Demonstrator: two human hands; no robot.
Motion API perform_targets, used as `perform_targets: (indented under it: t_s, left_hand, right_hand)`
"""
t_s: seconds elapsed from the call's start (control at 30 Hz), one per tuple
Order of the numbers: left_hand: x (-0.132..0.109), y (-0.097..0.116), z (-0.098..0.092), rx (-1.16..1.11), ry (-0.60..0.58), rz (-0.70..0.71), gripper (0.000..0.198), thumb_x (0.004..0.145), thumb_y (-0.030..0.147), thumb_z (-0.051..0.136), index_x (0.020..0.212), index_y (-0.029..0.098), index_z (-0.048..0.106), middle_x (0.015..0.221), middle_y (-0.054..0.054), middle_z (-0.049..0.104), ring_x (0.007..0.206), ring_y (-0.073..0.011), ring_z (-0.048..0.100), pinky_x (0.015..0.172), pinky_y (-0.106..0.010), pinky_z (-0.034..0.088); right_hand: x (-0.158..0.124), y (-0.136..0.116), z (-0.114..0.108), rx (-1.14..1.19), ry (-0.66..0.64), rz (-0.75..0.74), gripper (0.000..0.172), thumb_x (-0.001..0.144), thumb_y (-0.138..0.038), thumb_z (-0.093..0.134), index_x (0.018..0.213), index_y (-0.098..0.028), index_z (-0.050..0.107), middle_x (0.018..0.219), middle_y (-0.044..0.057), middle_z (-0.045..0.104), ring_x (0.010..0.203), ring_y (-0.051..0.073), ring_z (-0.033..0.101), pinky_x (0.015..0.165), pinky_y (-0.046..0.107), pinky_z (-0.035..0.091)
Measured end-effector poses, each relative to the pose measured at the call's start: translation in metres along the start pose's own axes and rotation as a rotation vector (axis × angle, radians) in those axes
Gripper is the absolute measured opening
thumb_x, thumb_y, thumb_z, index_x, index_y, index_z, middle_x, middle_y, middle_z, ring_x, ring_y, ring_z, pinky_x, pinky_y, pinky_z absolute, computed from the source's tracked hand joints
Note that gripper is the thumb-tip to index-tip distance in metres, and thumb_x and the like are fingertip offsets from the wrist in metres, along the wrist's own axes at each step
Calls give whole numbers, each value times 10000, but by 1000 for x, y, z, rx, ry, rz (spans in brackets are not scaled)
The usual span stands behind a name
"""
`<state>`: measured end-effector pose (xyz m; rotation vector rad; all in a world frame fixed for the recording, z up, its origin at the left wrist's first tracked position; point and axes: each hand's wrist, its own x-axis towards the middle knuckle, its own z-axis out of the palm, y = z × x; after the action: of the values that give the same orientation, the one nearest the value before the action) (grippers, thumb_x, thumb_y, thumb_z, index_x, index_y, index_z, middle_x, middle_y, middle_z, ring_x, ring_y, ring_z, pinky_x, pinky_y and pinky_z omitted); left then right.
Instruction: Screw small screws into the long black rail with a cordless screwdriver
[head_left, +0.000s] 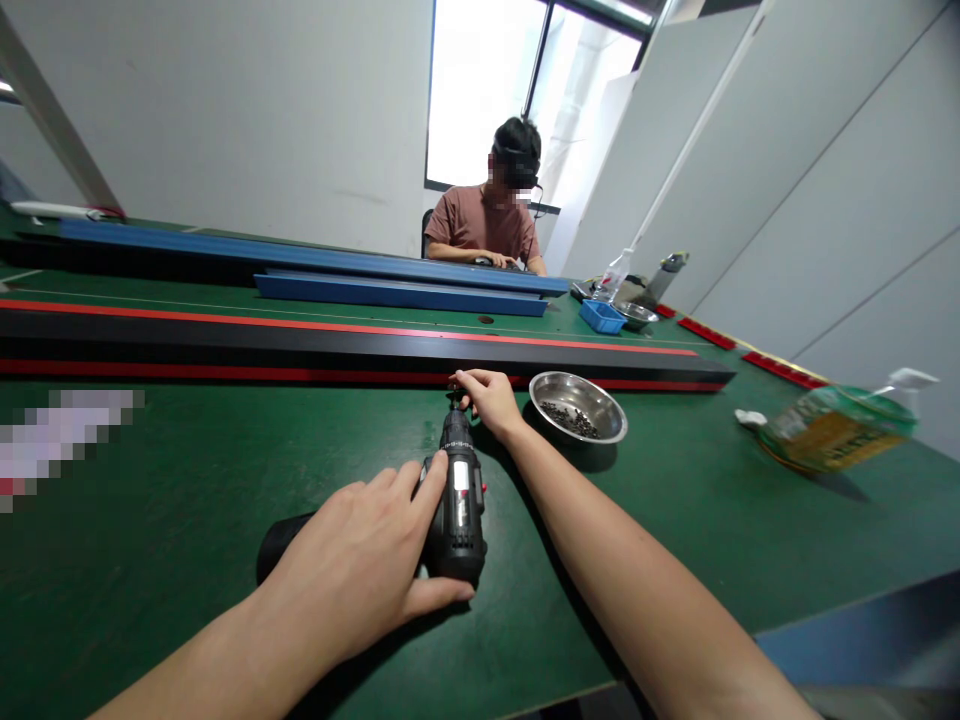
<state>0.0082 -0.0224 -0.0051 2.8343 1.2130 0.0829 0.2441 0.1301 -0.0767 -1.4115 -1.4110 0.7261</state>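
Note:
My left hand (360,550) is wrapped round a black cordless drill (459,510), which points away from me over the green table (570,560). Its handle end sticks out to the left of my hand. At the drill's tip the fingers of my right hand (487,400) are closed in a pinch. Something small and dark shows there, too small to name. Just beyond the tip runs a long black bar with red edges (360,350). Right of my right hand stands a steel bowl (615,425) with many small dark pieces, seemingly screws, in it.
Long blue bars (405,292) lie across the table farther back. A person (487,222) with a headset sits behind them. A blue basket (602,317), another metal bowl (637,316) and a spray bottle (615,272) stand back right. A clear plastic container (836,430) lies at the right.

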Motion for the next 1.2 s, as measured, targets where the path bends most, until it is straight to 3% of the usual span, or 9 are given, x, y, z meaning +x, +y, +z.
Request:
perform_targets:
  t_s: [0.17, 0.43, 0.77, 1.2]
  left_hand:
    - [0, 0, 0, 2, 9, 8, 984, 830, 736, 638, 1588, 167, 374, 1375, -183, 646, 1133, -362, 656, 927, -506, 572]
    - [-1, 1, 0, 4, 10, 2, 851, 835, 712, 648, 1519, 244, 456, 1256, -140, 668, 1071, -338, 665, 890, -471, 571]
    - [-2, 0, 1, 7, 22, 20, 900, 848, 721, 630, 1586, 279, 367, 1261, -140, 661, 1062, -348, 674, 882, -509, 592]
    - [-2, -1, 4, 25, 48, 56, 879, 850, 716, 647, 1581, 307, 383, 1329, -168, 652, 1097, -353, 677, 899, -516, 601]
  right_hand:
    - [-1, -2, 0, 9, -3, -2, 336, 933, -445, 641, 967, -167, 827, 739, 63, 751, 555, 118, 618, 463, 187, 408]
    - [-1, -4, 1, -7, 7, 3, 315, 927, -422, 642, 957, -167, 824, 742, 62, 754, 552, 118, 618, 457, 186, 404]
    - [-1, -3, 1, -15, 7, -1, 298, 914, -411, 651, 948, -171, 824, 735, 55, 748, 560, 126, 629, 463, 192, 403]
    - [-1, -4, 1, 0, 10, -8, 279, 901, -388, 663, 938, -163, 824, 796, 65, 774, 563, 119, 632, 460, 186, 400]
